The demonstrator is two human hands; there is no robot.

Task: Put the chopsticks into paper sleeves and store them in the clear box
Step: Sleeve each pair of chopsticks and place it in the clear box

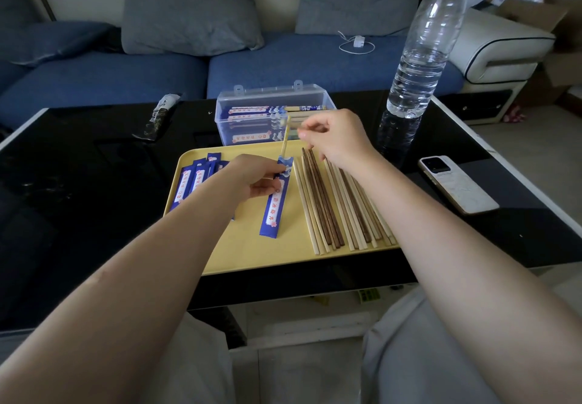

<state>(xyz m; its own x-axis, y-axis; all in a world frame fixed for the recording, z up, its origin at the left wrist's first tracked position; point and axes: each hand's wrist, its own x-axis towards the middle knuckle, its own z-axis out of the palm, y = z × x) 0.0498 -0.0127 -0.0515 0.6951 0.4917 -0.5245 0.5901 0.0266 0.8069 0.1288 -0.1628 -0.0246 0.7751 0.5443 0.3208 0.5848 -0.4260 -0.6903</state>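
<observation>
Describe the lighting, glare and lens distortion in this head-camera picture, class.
Head view: dim, soft daylight; the glossy black table mirrors the water bottle; wide-angle bending stretches both forearms and curves the table edges; the right hand looks slightly blurred, the left hand sharper.

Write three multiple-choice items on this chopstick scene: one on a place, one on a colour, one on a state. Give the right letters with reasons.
1. Where does the clear box stand?
A. on the sofa
B. on the black table just beyond the yellow tray
C. on the phone

2. What colour is the paper sleeve held by the left hand?
A. blue
B. green
C. plain white

3. How does the chopstick in that sleeve stand?
A. fully inside
B. lying loose on the tray
C. partly in, its top sticking out

Answers: 1 B, the box sits behind the tray's far edge. 2 A, it is blue with a white label. 3 C, its upper part rises from the sleeve's mouth near the right hand.
</observation>
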